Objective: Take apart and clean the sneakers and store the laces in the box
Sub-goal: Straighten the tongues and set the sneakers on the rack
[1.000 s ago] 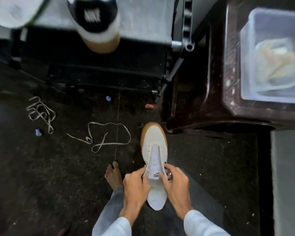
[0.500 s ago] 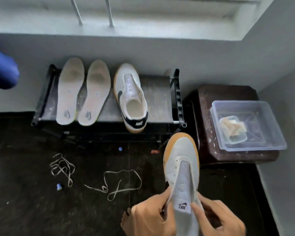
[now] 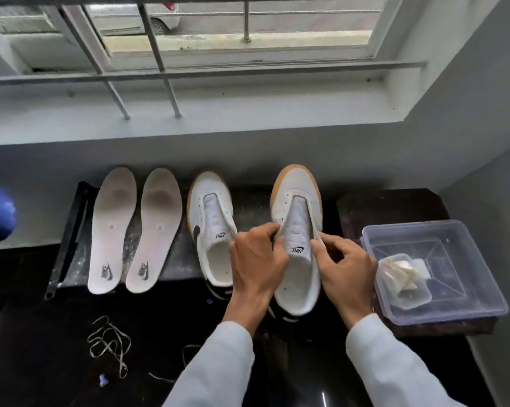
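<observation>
Sneaker in hand: the white leather low-top (image 3: 296, 212) with the tan gum sole is held at the black metal rack (image 3: 68, 239), though I can't tell whether it touches it. Its long axis runs 6 to 12 o'clock, toe at 12 toward the window wall (image 3: 247, 148), heel by the person's wrists. Its laceless twin (image 3: 212, 230) lies parallel just beside it at 9 o'clock, with 2 grey-white foam insoles (image 3: 112, 230) beyond. The left hand (image 3: 256, 259) pinches the left edge of the opening beside the tongue. The right hand (image 3: 344, 271) pinches the right edge, and both have their fingers curled in narrow. I'd judge the shoe is about to be set down. The clear plastic box (image 3: 409, 227) sits at 3 o'clock, nearer the right hand. The beige flat laces (image 3: 108, 345) lie on the dark floor (image 3: 42, 333) at 7 o'clock, nearer the left, not yet stored.
</observation>
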`<control>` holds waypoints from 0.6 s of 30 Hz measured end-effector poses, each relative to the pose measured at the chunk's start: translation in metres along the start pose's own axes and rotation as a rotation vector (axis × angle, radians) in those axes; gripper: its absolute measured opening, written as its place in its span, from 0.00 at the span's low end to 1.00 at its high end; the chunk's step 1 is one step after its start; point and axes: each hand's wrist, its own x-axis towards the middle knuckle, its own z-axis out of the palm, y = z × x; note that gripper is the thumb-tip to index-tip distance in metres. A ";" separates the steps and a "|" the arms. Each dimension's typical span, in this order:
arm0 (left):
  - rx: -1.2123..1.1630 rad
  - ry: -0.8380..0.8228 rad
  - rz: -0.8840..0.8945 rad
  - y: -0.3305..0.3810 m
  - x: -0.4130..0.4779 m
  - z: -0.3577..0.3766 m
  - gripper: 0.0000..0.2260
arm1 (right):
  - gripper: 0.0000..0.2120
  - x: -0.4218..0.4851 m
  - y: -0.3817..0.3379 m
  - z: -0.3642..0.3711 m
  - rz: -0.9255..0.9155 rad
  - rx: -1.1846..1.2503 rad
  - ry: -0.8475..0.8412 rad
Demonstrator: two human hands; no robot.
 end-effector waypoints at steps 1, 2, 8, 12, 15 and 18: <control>-0.001 -0.006 -0.009 -0.001 0.012 0.008 0.07 | 0.09 0.013 0.003 0.007 0.010 -0.002 -0.002; -0.007 -0.010 -0.025 -0.003 0.024 0.015 0.07 | 0.09 0.025 0.006 0.014 0.017 -0.002 -0.006; 0.020 -0.026 -0.113 -0.015 0.061 0.046 0.06 | 0.10 0.064 0.019 0.039 0.030 -0.035 -0.059; 0.028 -0.003 -0.129 -0.017 0.063 0.047 0.06 | 0.09 0.065 0.022 0.049 -0.007 -0.051 -0.091; 0.036 -0.014 -0.112 -0.014 0.060 0.044 0.09 | 0.09 0.062 0.021 0.047 0.010 -0.016 -0.104; -0.029 -0.031 -0.122 -0.012 0.056 0.036 0.13 | 0.12 0.059 0.016 0.041 0.045 0.017 -0.120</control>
